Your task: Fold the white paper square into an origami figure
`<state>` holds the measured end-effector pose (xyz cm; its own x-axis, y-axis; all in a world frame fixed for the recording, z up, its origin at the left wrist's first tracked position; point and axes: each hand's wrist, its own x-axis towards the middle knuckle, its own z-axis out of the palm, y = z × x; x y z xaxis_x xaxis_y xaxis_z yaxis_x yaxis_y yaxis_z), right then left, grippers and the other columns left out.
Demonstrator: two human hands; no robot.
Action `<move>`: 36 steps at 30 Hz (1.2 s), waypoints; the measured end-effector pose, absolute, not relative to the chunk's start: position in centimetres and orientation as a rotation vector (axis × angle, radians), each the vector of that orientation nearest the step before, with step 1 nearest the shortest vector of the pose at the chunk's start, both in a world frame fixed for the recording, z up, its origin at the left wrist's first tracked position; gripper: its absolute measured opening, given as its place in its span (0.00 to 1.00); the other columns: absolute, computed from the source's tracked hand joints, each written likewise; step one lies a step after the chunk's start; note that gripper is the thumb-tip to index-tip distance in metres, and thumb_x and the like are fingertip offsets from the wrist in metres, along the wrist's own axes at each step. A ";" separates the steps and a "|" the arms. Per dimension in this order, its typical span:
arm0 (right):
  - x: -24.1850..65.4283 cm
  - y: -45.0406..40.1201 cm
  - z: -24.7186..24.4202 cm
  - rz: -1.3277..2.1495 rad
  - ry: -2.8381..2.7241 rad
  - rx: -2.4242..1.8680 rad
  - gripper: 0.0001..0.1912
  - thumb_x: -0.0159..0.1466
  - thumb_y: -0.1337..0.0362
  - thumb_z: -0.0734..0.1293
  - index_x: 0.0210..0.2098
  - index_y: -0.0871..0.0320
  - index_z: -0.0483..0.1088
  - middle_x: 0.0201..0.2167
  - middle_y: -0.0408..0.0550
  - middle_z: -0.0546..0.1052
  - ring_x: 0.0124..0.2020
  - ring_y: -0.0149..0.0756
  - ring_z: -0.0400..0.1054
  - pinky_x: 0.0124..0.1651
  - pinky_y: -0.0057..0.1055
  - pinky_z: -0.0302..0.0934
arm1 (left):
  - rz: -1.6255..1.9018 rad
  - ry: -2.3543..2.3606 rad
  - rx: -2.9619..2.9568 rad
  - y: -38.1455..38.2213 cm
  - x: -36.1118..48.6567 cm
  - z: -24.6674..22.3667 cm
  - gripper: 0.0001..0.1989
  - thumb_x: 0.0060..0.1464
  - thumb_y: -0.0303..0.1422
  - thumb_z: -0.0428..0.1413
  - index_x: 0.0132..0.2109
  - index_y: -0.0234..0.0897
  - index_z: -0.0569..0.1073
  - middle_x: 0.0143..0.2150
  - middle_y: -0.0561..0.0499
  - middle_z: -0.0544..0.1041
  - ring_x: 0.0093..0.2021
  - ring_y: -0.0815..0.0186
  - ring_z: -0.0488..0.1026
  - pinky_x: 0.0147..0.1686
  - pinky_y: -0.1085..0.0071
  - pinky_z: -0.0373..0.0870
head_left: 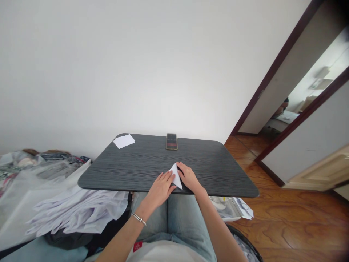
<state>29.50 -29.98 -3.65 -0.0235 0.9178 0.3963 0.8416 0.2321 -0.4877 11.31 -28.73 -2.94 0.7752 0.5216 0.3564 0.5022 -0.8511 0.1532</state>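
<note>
A small white piece of paper folded into a triangle (176,177) lies near the front edge of the dark wood-grain table (207,160). My left hand (161,187) rests on its left side, fingers stretched out flat and thumb apart, covering part of it. On the other side, my right hand (188,177) has bent fingers at the paper's upper corner and right edge, the thumb close to the fingers. Further back on the table, some white paper sheets (124,141) lie at the far left. A phone (171,141) stands near the wall at the middle of the back edge.
White folded fabric (81,209) and plastic-wrapped clothes are heaped left of the table. Below its right side sits a white tray (230,214) with papers and other items. A black-rimmed container (245,243) stands on the wooden floor (283,218). A doorway opens at the right.
</note>
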 end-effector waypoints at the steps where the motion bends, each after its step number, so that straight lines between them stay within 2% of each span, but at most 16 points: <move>1: 29.6 -29.8 -3.7 0.149 -1.913 -1.602 0.20 0.62 0.68 0.55 0.53 0.61 0.63 0.53 0.55 0.67 0.57 0.41 0.58 0.55 0.41 0.54 | 0.615 0.835 2.908 -28.7 11.3 -2.9 0.21 0.58 0.38 0.43 0.56 0.35 0.59 0.58 0.41 0.63 0.59 0.61 0.58 0.57 0.58 0.55; 5: 29.8 -29.8 -3.6 0.106 -2.019 -1.587 0.20 0.62 0.68 0.55 0.54 0.58 0.61 0.54 0.53 0.66 0.56 0.40 0.58 0.55 0.42 0.54 | 0.627 0.826 2.891 -28.8 11.3 -2.7 0.20 0.58 0.37 0.44 0.56 0.35 0.60 0.58 0.40 0.64 0.59 0.61 0.58 0.57 0.57 0.55; 19: 29.4 -30.1 -3.3 -0.010 -2.105 -1.664 0.20 0.65 0.66 0.53 0.54 0.60 0.62 0.56 0.55 0.64 0.57 0.40 0.56 0.56 0.41 0.52 | 0.603 0.882 2.923 -29.9 11.7 -3.0 0.21 0.58 0.35 0.45 0.56 0.31 0.60 0.58 0.39 0.64 0.58 0.58 0.59 0.56 0.58 0.57; 25: 29.4 -30.1 -3.4 -0.027 -2.134 -1.681 0.21 0.65 0.63 0.53 0.55 0.60 0.60 0.57 0.54 0.63 0.58 0.42 0.55 0.56 0.42 0.52 | 0.630 1.008 2.882 -30.6 11.9 -2.9 0.21 0.58 0.34 0.44 0.56 0.27 0.60 0.57 0.35 0.64 0.58 0.55 0.60 0.55 0.56 0.58; 36: 29.2 -30.5 -3.4 -0.036 -2.172 -1.715 0.21 0.65 0.63 0.53 0.57 0.57 0.57 0.59 0.51 0.60 0.60 0.41 0.52 0.58 0.43 0.49 | 0.658 1.085 2.862 -31.4 12.2 -2.9 0.22 0.57 0.38 0.45 0.56 0.30 0.60 0.56 0.36 0.65 0.57 0.52 0.60 0.53 0.54 0.58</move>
